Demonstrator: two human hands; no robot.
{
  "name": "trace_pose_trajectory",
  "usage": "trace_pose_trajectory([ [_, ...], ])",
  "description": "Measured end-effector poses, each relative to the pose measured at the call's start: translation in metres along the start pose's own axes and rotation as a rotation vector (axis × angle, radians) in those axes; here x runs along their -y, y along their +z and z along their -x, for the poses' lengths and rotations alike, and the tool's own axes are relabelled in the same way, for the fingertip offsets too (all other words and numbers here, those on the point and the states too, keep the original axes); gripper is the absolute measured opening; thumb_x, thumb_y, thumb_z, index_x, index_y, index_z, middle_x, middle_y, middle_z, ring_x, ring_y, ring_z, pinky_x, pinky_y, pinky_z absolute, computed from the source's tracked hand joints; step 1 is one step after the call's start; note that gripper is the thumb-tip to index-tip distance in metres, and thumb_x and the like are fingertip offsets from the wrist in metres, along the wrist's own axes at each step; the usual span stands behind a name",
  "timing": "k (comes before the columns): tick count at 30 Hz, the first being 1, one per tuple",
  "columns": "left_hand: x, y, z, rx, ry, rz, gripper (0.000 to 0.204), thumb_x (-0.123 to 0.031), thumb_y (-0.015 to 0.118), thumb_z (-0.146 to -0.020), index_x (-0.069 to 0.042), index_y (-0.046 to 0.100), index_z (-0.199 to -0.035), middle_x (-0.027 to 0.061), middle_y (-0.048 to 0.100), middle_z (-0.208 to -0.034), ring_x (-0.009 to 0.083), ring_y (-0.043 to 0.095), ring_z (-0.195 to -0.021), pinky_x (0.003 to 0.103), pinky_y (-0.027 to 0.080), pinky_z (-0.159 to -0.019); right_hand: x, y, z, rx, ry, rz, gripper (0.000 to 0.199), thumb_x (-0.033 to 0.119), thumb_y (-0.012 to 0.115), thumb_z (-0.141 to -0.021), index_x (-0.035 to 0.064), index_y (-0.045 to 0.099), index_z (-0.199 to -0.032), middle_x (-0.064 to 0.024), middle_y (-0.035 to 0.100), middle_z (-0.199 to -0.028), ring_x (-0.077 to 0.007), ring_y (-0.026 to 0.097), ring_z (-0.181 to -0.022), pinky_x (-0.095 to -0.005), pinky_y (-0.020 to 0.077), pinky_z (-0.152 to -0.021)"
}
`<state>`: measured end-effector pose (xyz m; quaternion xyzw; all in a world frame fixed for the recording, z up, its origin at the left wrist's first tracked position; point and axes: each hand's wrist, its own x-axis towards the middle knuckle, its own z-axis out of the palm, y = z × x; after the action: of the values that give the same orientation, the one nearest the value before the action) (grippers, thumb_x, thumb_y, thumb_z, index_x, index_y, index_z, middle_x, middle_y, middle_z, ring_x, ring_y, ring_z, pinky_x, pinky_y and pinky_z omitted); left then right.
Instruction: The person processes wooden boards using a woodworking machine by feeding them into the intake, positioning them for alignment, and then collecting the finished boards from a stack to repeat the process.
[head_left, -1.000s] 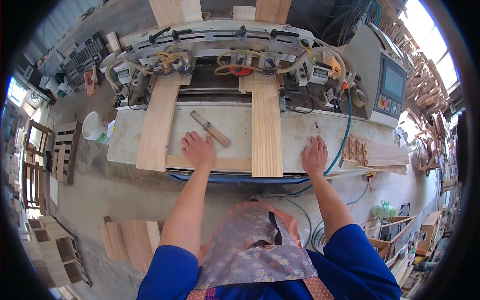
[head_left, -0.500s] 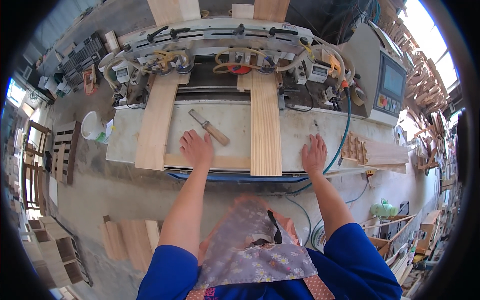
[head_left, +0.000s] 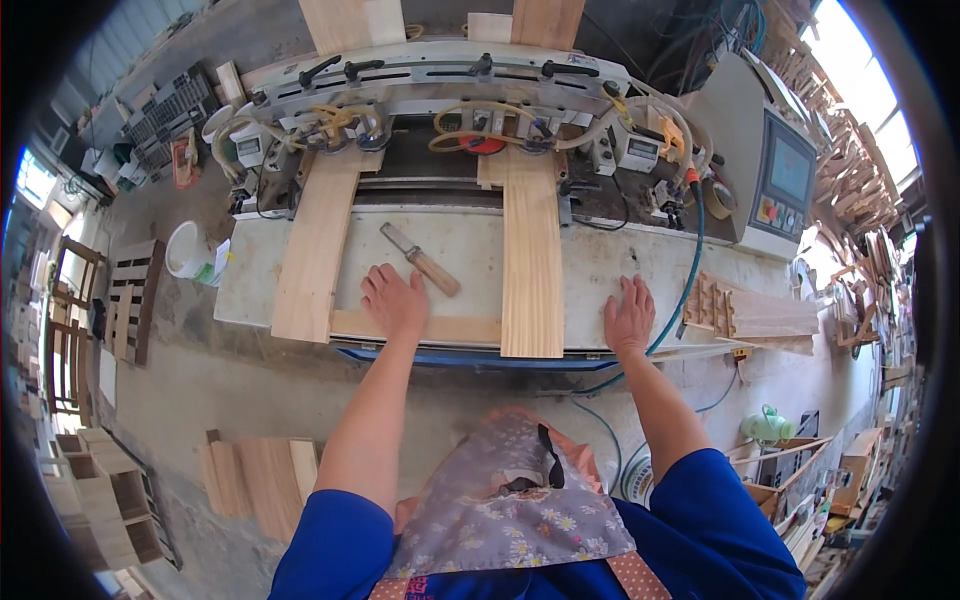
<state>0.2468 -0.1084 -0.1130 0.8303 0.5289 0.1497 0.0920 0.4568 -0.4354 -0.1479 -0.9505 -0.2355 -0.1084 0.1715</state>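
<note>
My left hand (head_left: 398,303) lies flat near the front edge of the machine's pale table (head_left: 600,262), fingers apart, over a thin wooden strip (head_left: 462,328). Just beyond its fingertips rests a chisel-like tool (head_left: 421,261) with a wooden handle and a flat metal blade. To the left, a wide wooden board (head_left: 312,260) runs back under the machine's clamps. A second board (head_left: 533,265) lies between my hands, its far end also under the clamps. My right hand (head_left: 629,317) rests on the bare table to the right of that board, fingers stretched and holding nothing.
Across the back stands the machine's clamp rail (head_left: 430,68) with hoses. A control panel (head_left: 782,170) is at the right. A blue-green hose (head_left: 694,265) curves past my right hand, near notched wooden pieces (head_left: 755,308). A white bucket (head_left: 186,250) stands at the left.
The whole view has shifted very slightly. Both hands stay in place on the table, and the boards and the chisel-like tool have not visibly moved.
</note>
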Motion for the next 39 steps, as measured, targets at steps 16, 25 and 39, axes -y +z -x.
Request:
trace_pose_trajectory([
  [16, -0.007, 0.001, -0.001, -0.010, -0.017, -0.075, 0.043, -0.042, 0.064, -0.086, -0.007, 0.056, -0.110, 0.0085, 0.054, -0.123, 0.0300, 0.045, -0.120, 0.045, 0.039, -0.096, -0.001, -0.007, -0.002, -0.010, -0.066, -0.023, 0.055, 0.026, 0.058, -0.087, 0.0069, 0.045, -0.137, -0.0224, 0.039, -0.146, -0.0408, 0.034, -0.136, -0.0500, 0.0260, -0.112],
  [25, -0.009, 0.005, 0.000, -0.031, -0.023, -0.083, 0.036, -0.036, 0.066, -0.086, -0.009, 0.055, -0.108, 0.0070, 0.055, -0.118, 0.0289, 0.048, -0.117, 0.045, 0.041, -0.095, -0.006, -0.003, -0.001, -0.008, -0.082, -0.027, 0.057, 0.027, 0.059, -0.086, 0.0050, 0.046, -0.136, -0.0238, 0.038, -0.147, -0.0416, 0.034, -0.135, -0.0512, 0.0254, -0.112],
  [39, -0.012, 0.003, 0.001, -0.007, -0.023, -0.063, 0.035, -0.035, 0.065, -0.085, -0.009, 0.056, -0.106, 0.0071, 0.054, -0.119, 0.0294, 0.047, -0.119, 0.045, 0.041, -0.094, -0.006, -0.006, -0.001, -0.029, -0.058, -0.056, 0.057, 0.028, 0.058, -0.086, 0.0030, 0.047, -0.137, -0.0244, 0.038, -0.147, -0.0412, 0.033, -0.137, -0.0517, 0.0249, -0.113],
])
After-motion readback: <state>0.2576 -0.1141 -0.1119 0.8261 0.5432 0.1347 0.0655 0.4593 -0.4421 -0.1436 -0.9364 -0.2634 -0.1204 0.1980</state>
